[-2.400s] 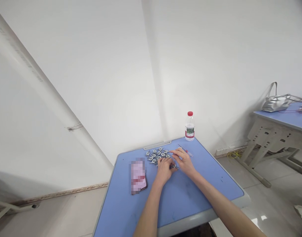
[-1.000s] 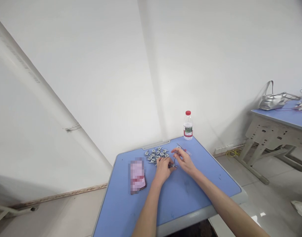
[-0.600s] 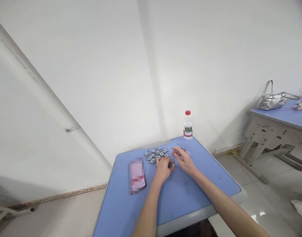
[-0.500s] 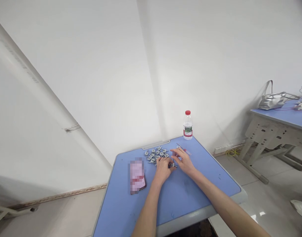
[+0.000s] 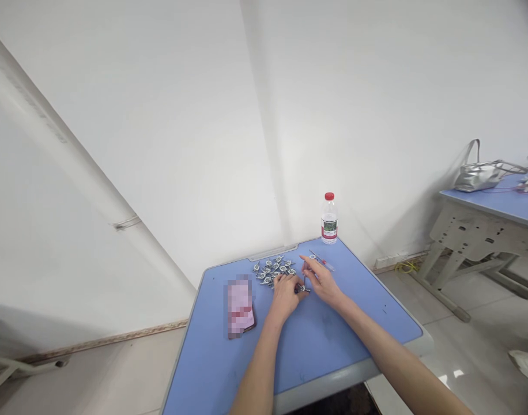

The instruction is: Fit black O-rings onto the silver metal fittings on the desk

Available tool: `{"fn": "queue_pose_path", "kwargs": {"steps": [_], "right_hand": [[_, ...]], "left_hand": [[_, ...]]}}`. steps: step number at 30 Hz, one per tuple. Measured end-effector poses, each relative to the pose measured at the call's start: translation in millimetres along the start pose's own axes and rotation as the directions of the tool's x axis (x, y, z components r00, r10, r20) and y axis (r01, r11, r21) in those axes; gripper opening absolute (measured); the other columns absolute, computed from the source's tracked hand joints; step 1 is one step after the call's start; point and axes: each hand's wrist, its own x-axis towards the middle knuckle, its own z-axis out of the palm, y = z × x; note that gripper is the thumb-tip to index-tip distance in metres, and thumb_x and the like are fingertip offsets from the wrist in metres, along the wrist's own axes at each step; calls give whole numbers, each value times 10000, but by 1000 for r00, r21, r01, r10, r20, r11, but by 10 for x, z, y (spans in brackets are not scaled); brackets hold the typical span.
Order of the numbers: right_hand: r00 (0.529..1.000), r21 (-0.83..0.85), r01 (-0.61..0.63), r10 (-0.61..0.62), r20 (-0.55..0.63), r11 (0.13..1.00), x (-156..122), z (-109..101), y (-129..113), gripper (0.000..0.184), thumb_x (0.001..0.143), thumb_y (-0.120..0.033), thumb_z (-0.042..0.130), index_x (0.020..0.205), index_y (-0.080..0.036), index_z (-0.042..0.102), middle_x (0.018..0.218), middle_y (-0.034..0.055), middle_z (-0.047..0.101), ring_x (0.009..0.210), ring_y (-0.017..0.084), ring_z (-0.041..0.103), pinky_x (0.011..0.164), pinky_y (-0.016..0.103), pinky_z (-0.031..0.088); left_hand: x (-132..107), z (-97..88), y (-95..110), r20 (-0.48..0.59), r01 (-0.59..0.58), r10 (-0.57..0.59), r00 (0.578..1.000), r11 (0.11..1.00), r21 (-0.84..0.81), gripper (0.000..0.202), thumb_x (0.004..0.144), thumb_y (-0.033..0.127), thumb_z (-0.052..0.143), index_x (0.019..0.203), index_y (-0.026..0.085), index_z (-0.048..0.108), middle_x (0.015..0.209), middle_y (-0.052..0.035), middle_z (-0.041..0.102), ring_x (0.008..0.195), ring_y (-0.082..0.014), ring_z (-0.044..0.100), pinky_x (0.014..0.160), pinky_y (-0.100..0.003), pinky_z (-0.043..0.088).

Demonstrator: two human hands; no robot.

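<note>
Silvery metal part [image 5: 306, 290] sits low on the blue desk [image 5: 333, 351], at the near right edge of a heap of similar metal pieces [image 5: 270, 268]. Left hand [image 5: 285, 293] clamped over it, thumb on the near side. Right hand [image 5: 323, 282] just beside, fingertips apparently pinched on a thin shaft [image 5: 305, 280] standing near upright above the part; whether its tip is seated, cannot tell. Judged from here, good work wants a firm left grip pressing the part flat, the shaft square to it, light finger pressure, and left knuckles clear of the loose heap.
</note>
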Motion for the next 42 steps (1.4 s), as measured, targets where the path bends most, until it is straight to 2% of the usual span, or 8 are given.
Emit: {"fn": "queue_pose_path", "kwargs": {"steps": [3, 7, 20, 23, 25, 30, 36, 42], "right_hand": [[1000, 19, -13, 13, 0, 1000, -8, 11, 24, 439, 938, -206, 361, 1375, -231, 400, 955, 56, 606, 835, 173, 598, 799, 370, 533], [999, -7, -37, 37, -9, 999, -17, 27, 46, 401, 915, -229, 430, 1315, -246, 466, 946, 55, 598, 855, 185, 589, 792, 364, 531], [993, 4, -99, 99, -63, 995, -10, -18, -9, 366, 915, -194, 367, 1276, -196, 432, 887, 36, 586, 763, 158, 586, 751, 322, 506], [990, -71, -144, 144, 6, 987, -3, -60, -26, 294, 915, -194, 347, 1174, -185, 486, 764, 7, 573, 676, 157, 557, 668, 293, 467], [974, -128, -177, 192, 120, 976, 1, -93, -35, 236, 903, -194, 372, 1083, -187, 525, 642, -29, 534, 593, 151, 522, 595, 269, 421], [884, -260, -192, 282, 373, 946, -5, -131, -50, 107, 814, -171, 540, 892, -209, 603, 583, -49, 542, 556, 130, 501, 544, 231, 338], [864, -321, -186, 310, 396, 929, -5, -133, -68, 107, 844, -171, 530, 838, -200, 632, 775, 19, 665, 719, 160, 589, 623, 244, 372], [866, -364, -189, 329, 376, 912, 13, -138, -99, 138, 855, -164, 510, 793, -184, 632, 768, 34, 676, 708, 163, 592, 602, 244, 356]], "left_hand": [[-3, -3, 11, -4, 7, -7, 1000, 1000, -4, 124, 748, 284, 658, 853, 219, 647, 865, -21, 657, 889, -220, 560, 985, -410, 284], [-1, 5, 3, -11, 8, -8, 1000, 1000, -2, 116, 762, 297, 646, 851, 221, 647, 863, -23, 656, 878, -217, 562, 982, -409, 284], [-4, 14, -19, -11, -16, 16, 1000, 1000, -2, 143, 788, 337, 640, 856, 212, 642, 865, -22, 655, 886, -212, 564, 973, -406, 273], [3, 19, -25, -8, -15, 15, 1000, 1000, -5, 144, 783, 330, 646, 857, 207, 644, 853, -22, 652, 871, -208, 564, 972, -409, 274], [8, 23, -27, -11, -13, 13, 1000, 1000, -2, 135, 781, 321, 645, 846, 203, 640, 837, -14, 647, 859, -201, 565, 971, -408, 277], [15, 21, -16, -16, -3, 4, 1000, 1000, 25, 115, 752, 285, 669, 823, 200, 636, 808, 1, 630, 844, -191, 563, 949, -390, 299], [9, 3, 1, -1, -3, 3, 1000, 1000, 23, 123, 752, 278, 669, 852, 211, 642, 829, -4, 642, 867, -200, 567, 949, -393, 298], [13, 10, -5, 10, 10, -11, 1000, 999, 31, 131, 753, 287, 671, 857, 214, 640, 869, -7, 650, 901, -209, 565, 972, -399, 282]]}}
